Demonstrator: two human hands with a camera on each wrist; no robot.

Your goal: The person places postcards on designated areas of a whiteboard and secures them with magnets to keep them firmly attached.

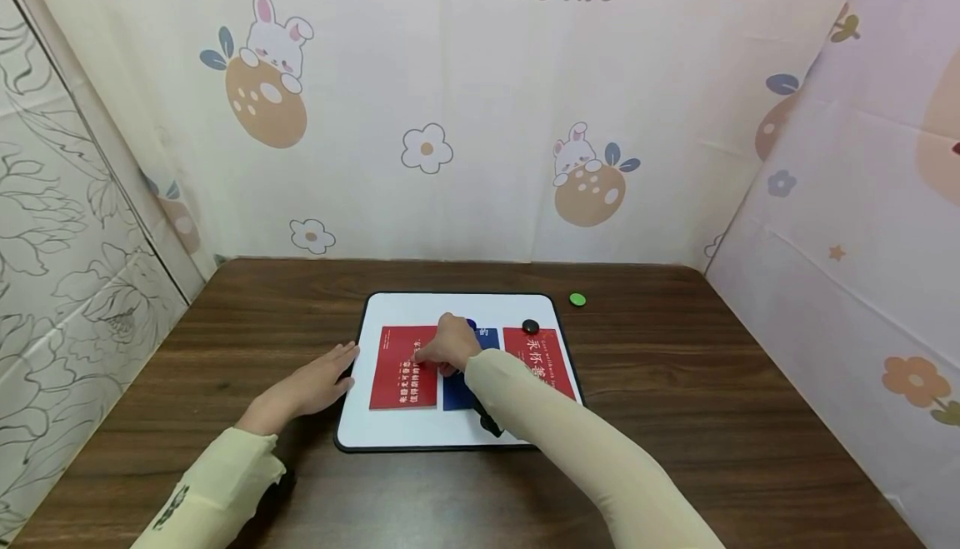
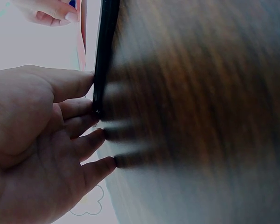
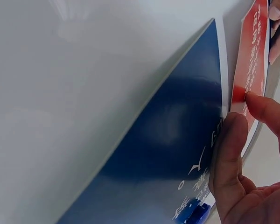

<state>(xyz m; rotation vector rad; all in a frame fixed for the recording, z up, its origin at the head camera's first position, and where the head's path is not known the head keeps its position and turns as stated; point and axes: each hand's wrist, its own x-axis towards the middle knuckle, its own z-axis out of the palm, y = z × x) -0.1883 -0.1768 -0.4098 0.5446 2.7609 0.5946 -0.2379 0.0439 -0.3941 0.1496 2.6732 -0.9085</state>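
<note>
A white board with a black rim (image 1: 465,436) lies on the table. On it are a red card (image 1: 386,382) at the left, a blue card (image 1: 456,397) in the middle and another red card (image 1: 551,357) at the right, with printed characters. My right hand (image 1: 452,342) is over the left red card and touches its printed face with a fingertip, as the right wrist view shows. The hand hides part of the blue card. My left hand (image 1: 318,378) rests at the board's left edge; thumb and fingertips touch the black rim (image 2: 101,60) there.
A black round magnet (image 1: 530,326) sits at the top of the right red card. A blue magnet (image 3: 198,213) is at the blue card's top edge. On the brown wooden table (image 1: 637,382), a green disc (image 1: 577,300) lies beyond the board's upper right corner. Patterned curtain stands behind.
</note>
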